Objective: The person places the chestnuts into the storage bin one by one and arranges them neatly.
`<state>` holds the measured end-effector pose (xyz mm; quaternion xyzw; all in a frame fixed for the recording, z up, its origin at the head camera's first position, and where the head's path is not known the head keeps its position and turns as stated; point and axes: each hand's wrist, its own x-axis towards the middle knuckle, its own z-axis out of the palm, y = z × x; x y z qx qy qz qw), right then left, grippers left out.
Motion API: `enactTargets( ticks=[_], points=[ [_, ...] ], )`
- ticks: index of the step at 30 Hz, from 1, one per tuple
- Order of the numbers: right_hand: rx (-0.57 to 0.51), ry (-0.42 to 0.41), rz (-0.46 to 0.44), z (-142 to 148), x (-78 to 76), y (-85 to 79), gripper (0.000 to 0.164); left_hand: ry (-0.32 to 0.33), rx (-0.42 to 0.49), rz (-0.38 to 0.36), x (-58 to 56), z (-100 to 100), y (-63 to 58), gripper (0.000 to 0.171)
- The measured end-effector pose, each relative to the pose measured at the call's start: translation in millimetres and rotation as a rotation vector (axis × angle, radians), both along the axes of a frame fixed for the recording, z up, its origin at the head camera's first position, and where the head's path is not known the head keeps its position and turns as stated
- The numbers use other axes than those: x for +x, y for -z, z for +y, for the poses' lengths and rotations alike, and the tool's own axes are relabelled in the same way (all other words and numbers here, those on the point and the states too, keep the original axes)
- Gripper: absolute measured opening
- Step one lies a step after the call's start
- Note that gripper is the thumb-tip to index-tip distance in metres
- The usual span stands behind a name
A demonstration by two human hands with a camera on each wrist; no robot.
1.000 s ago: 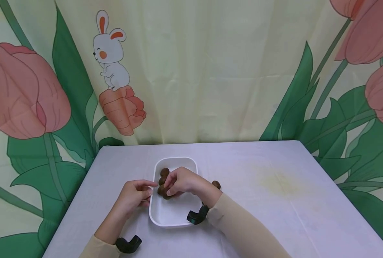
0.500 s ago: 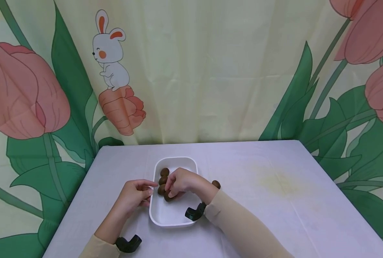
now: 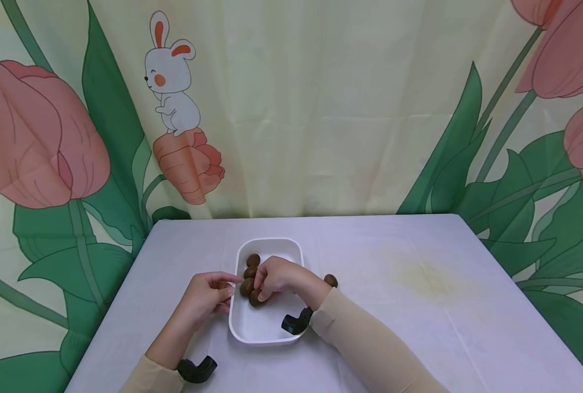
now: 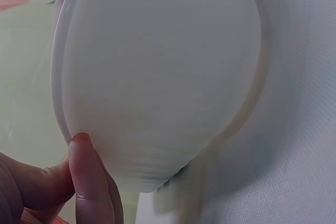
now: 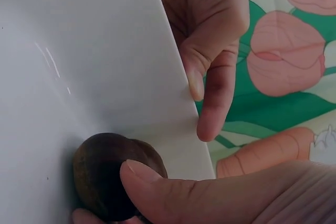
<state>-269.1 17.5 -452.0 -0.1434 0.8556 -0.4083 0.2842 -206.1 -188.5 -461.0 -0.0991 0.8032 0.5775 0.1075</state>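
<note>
My right hand (image 3: 278, 275) reaches into a white tray (image 3: 252, 331) and pinches a chestnut (image 5: 102, 179); in the right wrist view the thumb lies on it and a fingertip shows below. Other chestnuts (image 3: 250, 272) line up along the tray's left wall, touching or nearly so. My left hand (image 3: 204, 297) is at the outside of that wall, its fingertips touching the rim with nothing held. From the left wrist, a finger (image 4: 86, 171) is seen against the tray's outer side. The right hand hides part of the tray floor.
One more chestnut (image 3: 331, 280) lies on the white tablecloth (image 3: 394, 327), right of the tray and beside the right forearm. A patterned curtain (image 3: 311, 109) hangs behind the table. Black wrist cameras (image 3: 296, 322) sit on both wrists, the right one over the tray's edge.
My right hand has shifted slightly within the tray with the chestnut, near the end of the row, baring more of the chestnuts. The left hand stays at the rim.
</note>
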Motion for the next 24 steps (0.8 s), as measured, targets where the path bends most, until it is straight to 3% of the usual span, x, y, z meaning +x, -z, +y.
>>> enactTargets(
  ticks=[24],
  points=[
    [-0.076,0.059,-0.095,-4.6,4.9,-2.6,0.018,0.005,0.005,0.013,-0.9,-1.0,2.1,0.025]
  ],
)
